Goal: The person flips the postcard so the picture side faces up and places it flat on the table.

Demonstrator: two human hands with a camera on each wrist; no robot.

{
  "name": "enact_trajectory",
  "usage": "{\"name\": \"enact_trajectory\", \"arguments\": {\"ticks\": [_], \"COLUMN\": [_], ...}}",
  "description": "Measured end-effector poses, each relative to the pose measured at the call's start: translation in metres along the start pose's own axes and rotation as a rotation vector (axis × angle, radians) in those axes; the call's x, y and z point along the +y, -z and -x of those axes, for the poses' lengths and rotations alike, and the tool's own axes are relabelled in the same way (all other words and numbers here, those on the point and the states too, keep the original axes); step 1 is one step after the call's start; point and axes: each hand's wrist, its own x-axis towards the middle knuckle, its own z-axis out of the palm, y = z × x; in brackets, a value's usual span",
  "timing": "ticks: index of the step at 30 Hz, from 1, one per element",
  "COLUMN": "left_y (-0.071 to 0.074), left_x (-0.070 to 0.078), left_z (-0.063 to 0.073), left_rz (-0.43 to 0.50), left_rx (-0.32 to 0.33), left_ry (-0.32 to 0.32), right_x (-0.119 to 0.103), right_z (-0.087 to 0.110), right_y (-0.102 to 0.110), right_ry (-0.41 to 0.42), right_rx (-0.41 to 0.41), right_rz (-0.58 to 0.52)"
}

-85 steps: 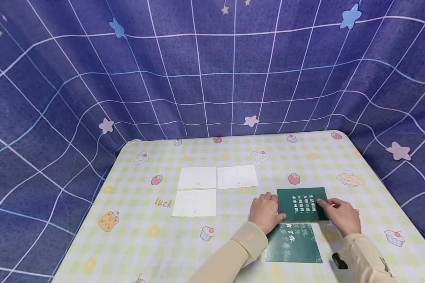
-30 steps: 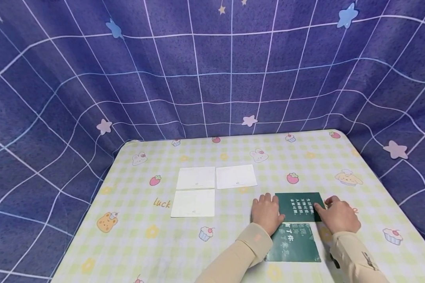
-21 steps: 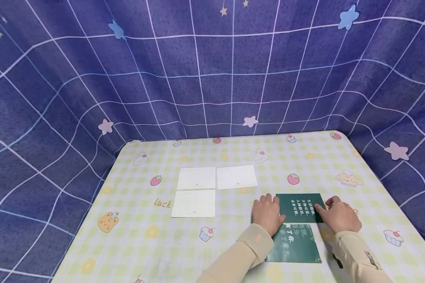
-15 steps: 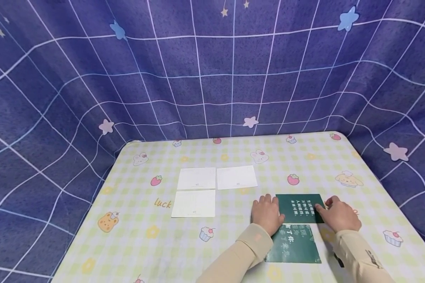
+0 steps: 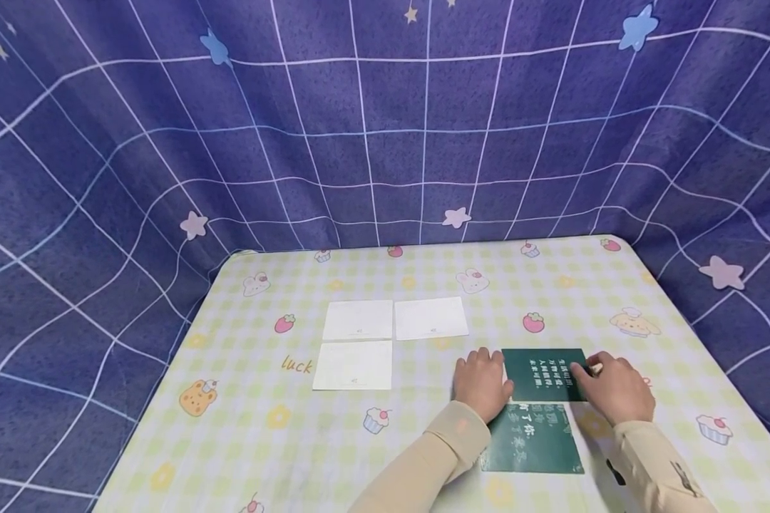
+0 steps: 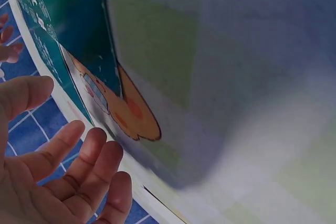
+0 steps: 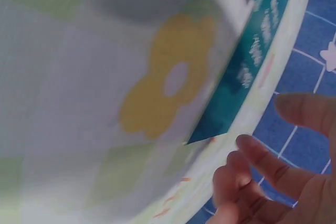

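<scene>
On the checked tablecloth (image 5: 244,442), leftmost, a near white postcard (image 5: 353,365) lay just below a far white postcard (image 5: 358,318), with a third white postcard (image 5: 431,317) right beside the latter. Next came the left hand (image 5: 481,385), fingers loosely extended, thumb apart, gripping nothing, at the left edge of the upper green postcard (image 5: 532,370). That card lay flat just above the lower green postcard (image 5: 532,449). Rightmost, the right hand (image 5: 618,388) had thumb and forefinger apart, the thumb over the upper card's right end; contact couldn't be told.

The left hand (image 6: 44,195) lies near green cards (image 6: 79,14).
</scene>
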Motion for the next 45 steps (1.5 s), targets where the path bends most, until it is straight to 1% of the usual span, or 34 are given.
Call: {"name": "enact_trajectory", "arguments": {"ticks": [3, 6, 11, 17, 25, 30, 37, 45], "left_y": [0.001, 0.005, 0.009, 0.010, 0.013, 0.016, 0.020, 0.024], "left_x": [-0.005, -0.011, -0.021, -0.036, -0.054, -0.062, -0.076, -0.094], "left_z": [0.000, 0.001, 0.004, 0.006, 0.004, 0.006, 0.011, 0.014], "left_rz": [0.004, 0.015, 0.020, 0.022, 0.025, 0.029, 0.041, 0.068], "left_rx": [0.024, 0.035, 0.054, 0.063, 0.051, 0.061, 0.063, 0.094], "left_ry": [-0.005, -0.011, -0.015, -0.013, 0.015, 0.035, 0.042, 0.049], "right_x": [-0.005, -0.012, -0.023, -0.034, -0.045, -0.054, -0.071, -0.083], "right_z": [0.002, 0.005, 0.010, 0.012, 0.014, 0.015, 0.015, 0.015], "right_y": [0.000, 0.002, 0.002, 0.000, -0.005, -0.008, -0.013, -0.021], "right_ry": [0.075, 0.113, 0.141, 0.176, 0.233, 0.239, 0.226, 0.218], "right_rx": [0.030, 0.046, 0.048, 0.046, 0.049, 0.045, 0.017, 0.018], "right_rz": [-0.004, -0.010, -0.017, -0.020, -0.042, -0.046, -0.043, -0.017]}}
